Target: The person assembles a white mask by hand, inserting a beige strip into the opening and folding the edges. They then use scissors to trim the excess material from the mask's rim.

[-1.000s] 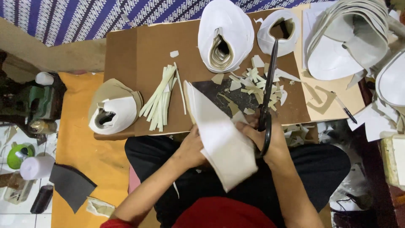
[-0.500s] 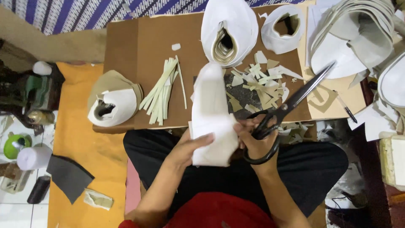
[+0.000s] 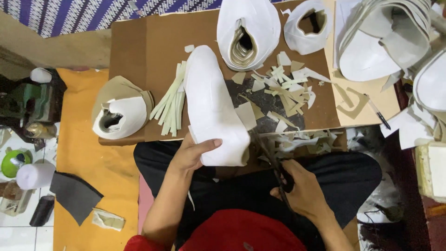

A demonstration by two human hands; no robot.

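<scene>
White sheet (image 3: 211,107) in left hand (image 3: 193,153) fingers (image 3: 211,144)

Even, soft overhead light; faint shadows. The long white curved sheet (image 3: 213,107) above the left hand (image 3: 193,155) nearly blows out. Dark scissors (image 3: 274,162) by the right hand (image 3: 304,190) motion-blurred. Edges dimmer.

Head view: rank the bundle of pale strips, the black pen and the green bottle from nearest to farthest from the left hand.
1. Bundle of pale strips, just above the left hand on the board.
2. Green bottle, far left on the floor.
3. Black pen, far right.
</scene>
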